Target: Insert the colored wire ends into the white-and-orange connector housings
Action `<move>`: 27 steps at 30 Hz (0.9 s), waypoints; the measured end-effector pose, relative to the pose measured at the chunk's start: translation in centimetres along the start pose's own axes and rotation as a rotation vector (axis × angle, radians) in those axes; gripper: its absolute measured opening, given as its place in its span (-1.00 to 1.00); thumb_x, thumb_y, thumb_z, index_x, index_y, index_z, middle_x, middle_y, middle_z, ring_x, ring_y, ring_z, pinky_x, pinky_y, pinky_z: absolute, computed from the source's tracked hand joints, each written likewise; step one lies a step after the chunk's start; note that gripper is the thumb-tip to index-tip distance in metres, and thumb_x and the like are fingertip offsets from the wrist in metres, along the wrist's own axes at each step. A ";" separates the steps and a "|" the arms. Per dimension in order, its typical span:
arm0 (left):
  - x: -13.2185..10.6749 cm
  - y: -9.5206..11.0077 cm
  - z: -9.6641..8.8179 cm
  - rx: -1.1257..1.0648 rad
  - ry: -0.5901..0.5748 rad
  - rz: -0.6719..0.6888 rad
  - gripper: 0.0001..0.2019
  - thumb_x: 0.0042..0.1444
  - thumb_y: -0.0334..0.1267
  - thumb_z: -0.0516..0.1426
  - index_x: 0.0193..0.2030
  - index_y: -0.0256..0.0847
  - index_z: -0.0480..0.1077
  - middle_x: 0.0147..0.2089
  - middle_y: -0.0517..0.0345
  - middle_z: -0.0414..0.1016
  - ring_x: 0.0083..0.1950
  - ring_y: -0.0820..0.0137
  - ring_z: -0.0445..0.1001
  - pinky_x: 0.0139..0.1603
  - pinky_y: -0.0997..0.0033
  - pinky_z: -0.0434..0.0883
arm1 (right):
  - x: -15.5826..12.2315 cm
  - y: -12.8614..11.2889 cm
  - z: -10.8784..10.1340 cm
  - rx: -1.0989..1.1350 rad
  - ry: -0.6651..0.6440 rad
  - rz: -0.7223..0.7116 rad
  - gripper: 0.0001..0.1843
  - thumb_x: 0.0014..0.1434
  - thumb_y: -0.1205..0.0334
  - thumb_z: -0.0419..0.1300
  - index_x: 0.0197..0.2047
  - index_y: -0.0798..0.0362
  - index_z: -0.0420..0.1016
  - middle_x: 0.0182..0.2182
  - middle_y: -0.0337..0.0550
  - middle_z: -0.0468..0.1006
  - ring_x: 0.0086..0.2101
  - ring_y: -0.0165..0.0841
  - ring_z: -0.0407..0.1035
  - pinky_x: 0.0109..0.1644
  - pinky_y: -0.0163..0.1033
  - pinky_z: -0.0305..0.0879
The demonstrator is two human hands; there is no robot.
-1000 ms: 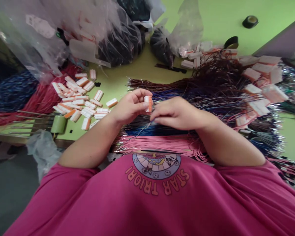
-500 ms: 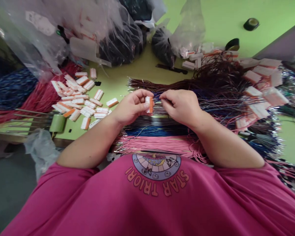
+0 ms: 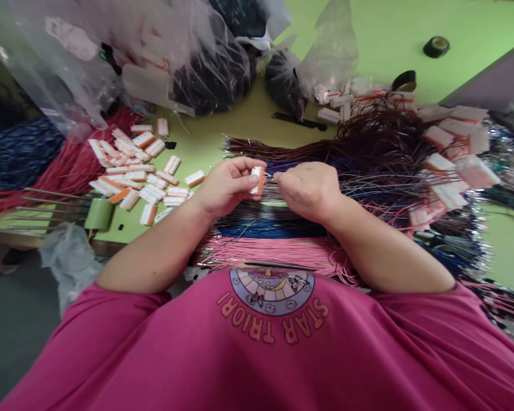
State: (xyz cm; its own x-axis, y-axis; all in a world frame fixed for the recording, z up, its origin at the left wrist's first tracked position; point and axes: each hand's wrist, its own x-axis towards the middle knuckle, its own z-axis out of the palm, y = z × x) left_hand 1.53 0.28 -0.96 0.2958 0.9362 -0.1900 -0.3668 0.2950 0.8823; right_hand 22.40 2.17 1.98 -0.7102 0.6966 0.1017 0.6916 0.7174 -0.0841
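Observation:
Between the thumb and fingers of my left hand (image 3: 230, 184) is a small white and orange connector housing (image 3: 257, 180), its orange side facing right. My right hand (image 3: 309, 188) is closed just right of it, fingertips pinching a thin wire whose metal end (image 3: 269, 175) points at the housing. Whether that end touches the housing I cannot tell. Bundles of cut wires lie beneath both hands: brown wires (image 3: 278, 149) at the back, blue wires (image 3: 265, 229) and pink wires (image 3: 274, 251) nearer my body.
Loose connector housings (image 3: 154, 188) are heaped on the left beside a green cylinder (image 3: 99, 214) and metal rods. Wired housings (image 3: 454, 165) pile up at right. Plastic bags (image 3: 214, 63), a dark flat blade-like tool (image 3: 298, 121) and a black tape roll (image 3: 436, 47) lie farther back.
My right hand has moved left, bringing the wire's end closer to the connector housing. My left hand keeps its hold, with the housing shifted slightly left and tilted a little.

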 end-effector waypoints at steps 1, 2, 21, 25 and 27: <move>0.0 0.0 0.0 0.009 -0.006 0.010 -0.53 -0.17 -0.24 0.53 -0.11 -0.26 0.52 -0.37 0.24 0.56 -0.49 0.55 0.49 -0.46 0.52 0.48 | 0.0 0.1 0.0 0.002 0.002 0.011 -0.51 0.46 0.20 -0.13 -0.22 0.04 0.63 -0.43 -0.04 0.60 -0.35 -0.27 0.42 -0.27 -0.13 0.10; 0.0 0.1 0.0 0.019 -0.010 0.017 -0.54 -0.17 -0.27 0.53 -0.12 -0.26 0.52 -0.38 0.25 0.56 -0.49 0.55 0.48 -0.46 0.51 0.48 | 0.1 0.1 0.1 0.006 0.001 0.021 -0.51 0.46 0.19 -0.13 -0.22 0.04 0.63 -0.43 -0.03 0.60 -0.36 -0.26 0.41 -0.28 -0.12 0.10; -0.2 -0.2 0.3 0.036 -0.035 -0.013 -0.52 -0.17 -0.20 0.55 -0.15 -0.29 0.53 -0.46 0.23 0.57 -0.50 0.52 0.50 -0.48 0.51 0.45 | -0.1 0.4 2.0 -0.083 0.245 -0.261 -0.50 0.49 0.32 -0.16 -0.31 0.07 0.56 -0.56 -0.19 0.46 -0.48 -0.36 0.20 -0.35 -0.13 -0.08; -0.3 -0.5 0.5 0.084 -0.065 -0.008 -0.52 -0.16 -0.12 0.55 -0.17 -0.28 0.51 -0.49 0.22 0.57 -0.52 0.50 0.50 -0.45 0.48 0.48 | 0.0 -0.1 2.4 -0.104 0.153 -0.217 -0.50 0.48 0.32 -0.16 -0.22 0.08 0.62 -0.48 -0.14 0.58 -0.43 -0.35 0.31 -0.32 -0.15 -0.07; -0.2 -0.6 0.6 0.099 -0.058 -0.007 -0.52 -0.16 -0.14 0.55 -0.18 -0.27 0.51 -0.49 0.22 0.56 -0.52 0.49 0.49 -0.44 0.45 0.48 | 0.1 -0.2 2.3 -0.097 0.063 -0.152 -0.52 0.47 0.31 -0.14 -0.13 0.07 0.64 -0.39 -0.11 0.65 -0.38 -0.33 0.39 -0.30 -0.16 -0.04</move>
State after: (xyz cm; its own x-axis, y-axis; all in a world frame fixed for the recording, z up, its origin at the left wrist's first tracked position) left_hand 2.19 -0.20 -1.17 0.3495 0.9208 -0.1732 -0.2771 0.2782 0.9197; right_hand 21.84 2.13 -0.31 -0.8000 0.5760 0.1682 0.5884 0.8079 0.0322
